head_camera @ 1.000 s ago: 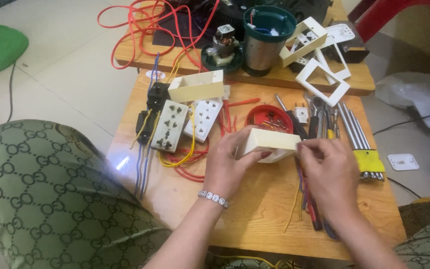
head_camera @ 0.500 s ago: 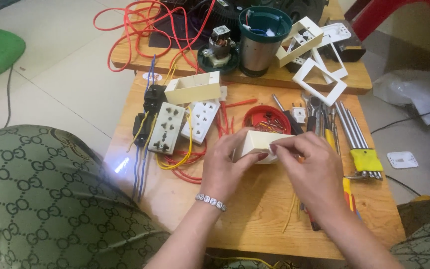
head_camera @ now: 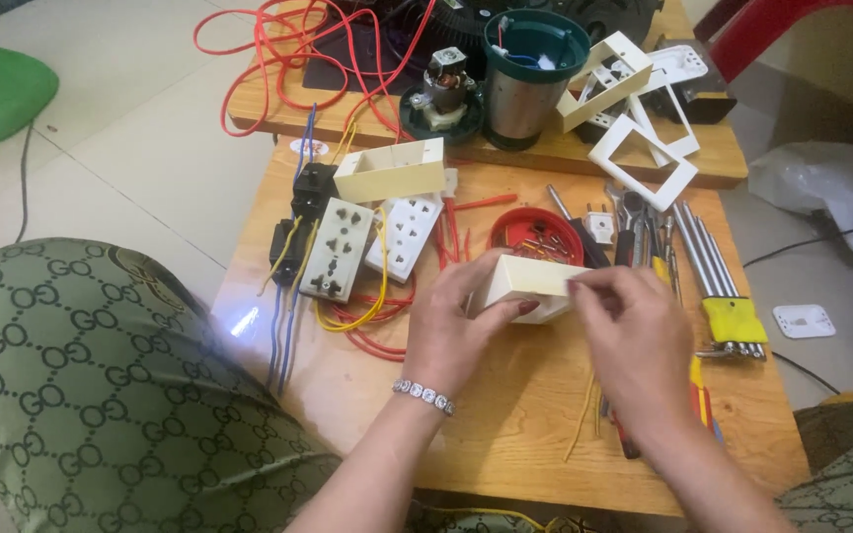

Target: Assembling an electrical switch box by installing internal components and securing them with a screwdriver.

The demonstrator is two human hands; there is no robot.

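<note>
Both hands hold a cream plastic socket box [head_camera: 530, 281] above the middle of a low wooden table [head_camera: 505, 444]. My left hand [head_camera: 461, 321] grips its left end with fingers wrapped underneath, a beaded bracelet on the wrist. My right hand [head_camera: 634, 336] pinches the box's right end, fingertips on its top edge. Just behind the box sits a red round lid [head_camera: 535, 232] with small screws in it.
Two white multi-socket plates [head_camera: 372, 242] wired with yellow and red leads lie left, beside another cream box [head_camera: 392, 170]. Screwdrivers, a hex key set [head_camera: 718, 286] and white frames [head_camera: 644, 148] lie right. A blender base and motor stand behind. My patterned knee [head_camera: 101, 395] is at the left.
My right hand has slid left along the box and now covers its right end. The box has tilted slightly; my left hand keeps its grip.
</note>
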